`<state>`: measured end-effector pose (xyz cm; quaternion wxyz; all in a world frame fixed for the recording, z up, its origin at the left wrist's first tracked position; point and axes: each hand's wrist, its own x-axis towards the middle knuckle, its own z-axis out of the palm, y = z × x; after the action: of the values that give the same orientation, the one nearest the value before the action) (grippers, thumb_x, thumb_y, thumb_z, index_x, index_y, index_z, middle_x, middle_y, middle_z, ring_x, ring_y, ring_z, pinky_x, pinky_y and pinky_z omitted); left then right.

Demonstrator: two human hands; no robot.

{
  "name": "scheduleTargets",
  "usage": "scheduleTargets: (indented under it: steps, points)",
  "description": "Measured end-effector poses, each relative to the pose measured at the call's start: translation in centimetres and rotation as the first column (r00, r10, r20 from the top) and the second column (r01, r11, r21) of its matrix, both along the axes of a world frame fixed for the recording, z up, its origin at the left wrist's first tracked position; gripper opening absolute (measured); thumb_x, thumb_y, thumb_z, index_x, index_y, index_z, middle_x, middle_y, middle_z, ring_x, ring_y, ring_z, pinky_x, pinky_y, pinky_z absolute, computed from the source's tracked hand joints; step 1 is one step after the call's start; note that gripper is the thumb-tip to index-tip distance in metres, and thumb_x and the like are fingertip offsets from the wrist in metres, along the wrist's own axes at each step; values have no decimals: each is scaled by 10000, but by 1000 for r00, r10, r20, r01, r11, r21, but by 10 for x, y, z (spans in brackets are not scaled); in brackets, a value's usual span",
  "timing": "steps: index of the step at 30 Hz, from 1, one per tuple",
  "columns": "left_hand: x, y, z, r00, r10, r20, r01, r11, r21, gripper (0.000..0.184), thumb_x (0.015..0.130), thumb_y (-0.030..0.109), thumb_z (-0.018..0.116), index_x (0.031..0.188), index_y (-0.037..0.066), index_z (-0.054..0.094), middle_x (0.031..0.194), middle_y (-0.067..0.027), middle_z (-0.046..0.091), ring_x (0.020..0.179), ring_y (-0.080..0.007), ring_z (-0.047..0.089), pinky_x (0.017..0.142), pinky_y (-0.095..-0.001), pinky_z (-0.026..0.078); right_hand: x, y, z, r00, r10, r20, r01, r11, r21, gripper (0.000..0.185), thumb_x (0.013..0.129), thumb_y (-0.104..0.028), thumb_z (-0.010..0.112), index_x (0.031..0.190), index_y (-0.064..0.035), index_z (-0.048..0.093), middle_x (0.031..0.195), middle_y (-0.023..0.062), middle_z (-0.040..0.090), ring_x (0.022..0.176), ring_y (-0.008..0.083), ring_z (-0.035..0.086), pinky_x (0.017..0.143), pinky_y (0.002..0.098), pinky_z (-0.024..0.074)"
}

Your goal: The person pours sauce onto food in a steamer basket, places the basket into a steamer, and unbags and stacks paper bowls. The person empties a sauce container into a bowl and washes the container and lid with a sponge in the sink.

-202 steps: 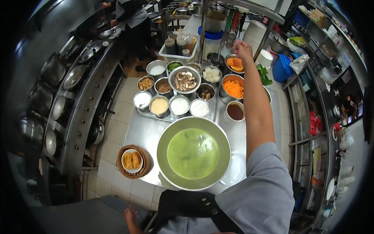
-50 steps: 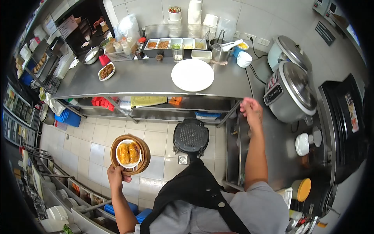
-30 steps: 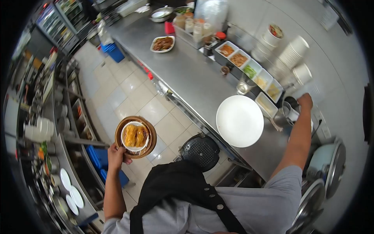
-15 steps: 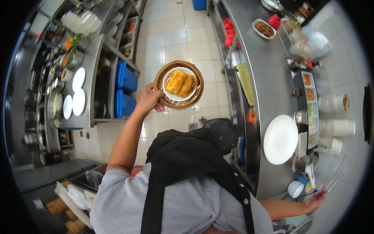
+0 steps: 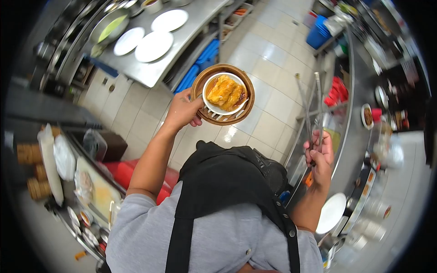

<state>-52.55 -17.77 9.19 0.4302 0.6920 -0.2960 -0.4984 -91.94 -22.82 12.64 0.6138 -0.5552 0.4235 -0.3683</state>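
My left hand (image 5: 183, 110) grips the near left rim of a round bamboo steamer basket (image 5: 249, 105), thumb over the edge. Inside the basket sits a small white dish (image 5: 222, 74) of golden rolls (image 5: 224, 92) in brown sauce. Over on the right, my right hand (image 5: 319, 154) is closed around the lower end of long metal tongs (image 5: 307, 108). The tips of the tongs point up and away, spread apart, with nothing between them. A gap of floor separates the tongs from the basket.
White plates (image 5: 154, 46) lie on the steel table (image 5: 195, 22) at upper left, above blue bins (image 5: 187, 78). Along the right runs a steel counter (image 5: 359, 86) holding a large white plate (image 5: 331, 213) and food containers. A cutting board (image 5: 104, 186) is at lower left.
My right hand has come from the far right counter to in front of me, holding the tongs. The view has turned; my left hand still holds the basket.
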Motion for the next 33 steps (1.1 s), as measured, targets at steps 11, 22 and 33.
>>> scheduleTargets:
  steps: [11,22,33]
  points:
    - [136,144,-40,778,627,53,-628,779,2,411,816,103,549,1217,14,561,721,-116,653,439,-171,620,350,-253,474,279,4,28,620,97,-779,-702,511,-495,352,855,-224,685,1133,-29,590,861,126,554,729,297,575,628,386,452]
    - [155,208,-50,486,871,67,-874,485,29,418,835,134,558,1220,-25,531,688,-116,637,430,-178,618,353,-252,473,458,-36,53,430,190,-883,-797,-379,-470,287,810,-213,699,1008,-31,598,854,95,532,809,256,576,642,368,465]
    - [167,231,-61,184,983,-24,-982,185,39,352,801,107,556,1124,-30,581,684,-135,643,433,-180,625,351,-249,482,571,0,51,306,142,-942,-641,-701,-314,272,789,-211,718,977,-39,623,852,69,545,814,218,580,647,342,472]
